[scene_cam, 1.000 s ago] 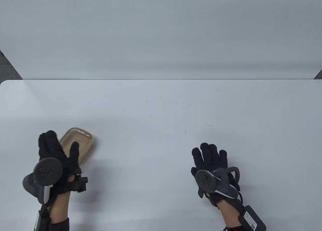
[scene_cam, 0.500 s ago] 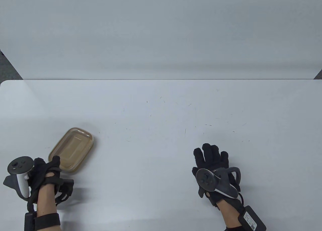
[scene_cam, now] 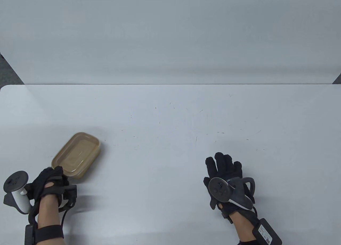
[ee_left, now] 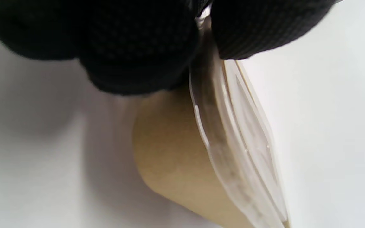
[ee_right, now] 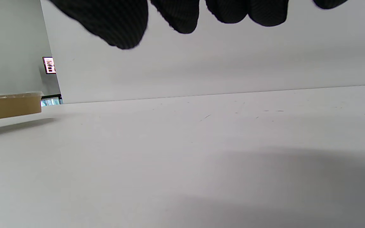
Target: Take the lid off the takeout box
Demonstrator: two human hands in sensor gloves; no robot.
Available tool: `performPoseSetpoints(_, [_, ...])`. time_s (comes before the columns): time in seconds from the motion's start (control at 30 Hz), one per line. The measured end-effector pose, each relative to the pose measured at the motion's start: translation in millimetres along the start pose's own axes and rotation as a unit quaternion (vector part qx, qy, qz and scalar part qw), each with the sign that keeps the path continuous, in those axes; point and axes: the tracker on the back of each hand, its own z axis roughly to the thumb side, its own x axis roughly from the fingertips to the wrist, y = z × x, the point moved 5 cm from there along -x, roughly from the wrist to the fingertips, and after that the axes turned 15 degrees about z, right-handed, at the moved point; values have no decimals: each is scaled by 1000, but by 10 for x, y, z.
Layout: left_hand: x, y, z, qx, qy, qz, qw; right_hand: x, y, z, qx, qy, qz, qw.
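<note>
No readable labels anywhere. The kraft-paper takeout box [scene_cam: 77, 154] with rounded corners and a clear ribbed plastic lid [ee_left: 233, 139] sits front-left on the white surface [scene_cam: 170, 117]. Left hand [scene_cam: 52, 179] pinches its near corner, lid rim probably. Right hand [scene_cam: 225, 171] lies flat, fingers spread, holding nothing.

The takeout box [ee_left: 173, 158] looks like matt tan paperboard; its lid [ee_left: 233, 139] is clear glossy plastic. The gloved fingers [ee_left: 138, 41] are black knit cloth. The bench [scene_cam: 170, 117] is smooth, faintly scratched.
</note>
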Motion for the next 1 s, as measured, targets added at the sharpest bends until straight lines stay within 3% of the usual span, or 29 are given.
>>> performPoseSetpoints(0.2, [553, 403, 565, 84, 129, -98, 983, -7, 0, -7, 4, 1, 4, 1000])
performPoseSetpoints(0.4, [1271, 1060, 783, 126, 208, -247, 938, 8, 47, -35, -10, -1, -6, 1000])
performPoseSetpoints(0.63, [1798, 1690, 602, 6, 264, -328, 907, 8, 81, -97, -30, -5, -11, 999])
performPoseSetpoints(0.8, [1900, 2011, 362, -77, 269, -354, 892, 13, 97, -190, -50, -17, -10, 999])
performPoseSetpoints(1.0, [1959, 2192, 185, -142, 272, -368, 878, 1, 75, -174, -49, -17, -3, 999])
